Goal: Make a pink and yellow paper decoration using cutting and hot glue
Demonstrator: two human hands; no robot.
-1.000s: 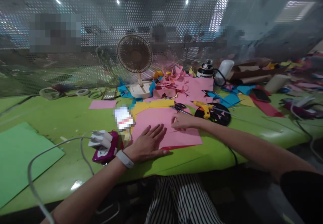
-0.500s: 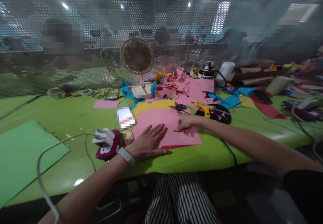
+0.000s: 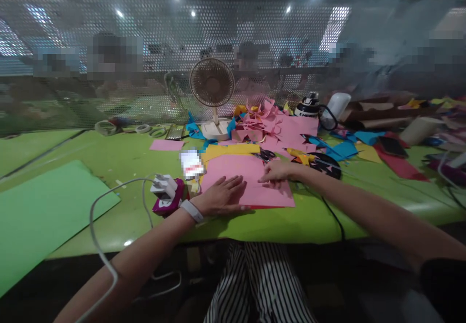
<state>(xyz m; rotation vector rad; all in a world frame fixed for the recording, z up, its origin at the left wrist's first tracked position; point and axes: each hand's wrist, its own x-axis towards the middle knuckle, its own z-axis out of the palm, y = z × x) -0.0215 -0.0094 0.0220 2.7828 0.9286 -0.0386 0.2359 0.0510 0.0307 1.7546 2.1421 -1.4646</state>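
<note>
A sheet of pink paper (image 3: 233, 167) lies flat on the green table, with a strip of red showing beneath its front edge. My left hand (image 3: 222, 196) rests flat on its lower left part, fingers stretched out and slightly spread. On the right part of the sheet is my right hand (image 3: 278, 172), its fingers curled and the fingertips down at the paper. What those fingertips may pinch is too small to make out. Behind the sheet lie a yellow paper strip (image 3: 233, 149) and dark-handled scissors (image 3: 267, 155). A yellow glue gun (image 3: 300, 156) sits just beyond my right hand.
A purple power strip (image 3: 169, 205) with white plugs and a blurred phone-like screen (image 3: 192, 164) are left of the sheet. Farther back stand a fan (image 3: 213, 82), pink paper scraps (image 3: 269, 119) and a bottle (image 3: 307, 105). Green paper (image 3: 54, 206) covers the left side; a black cable runs at right.
The view has shifted, so the table's things appear a little farther right. Both hands keep nearly the same places on the pink paper.
</note>
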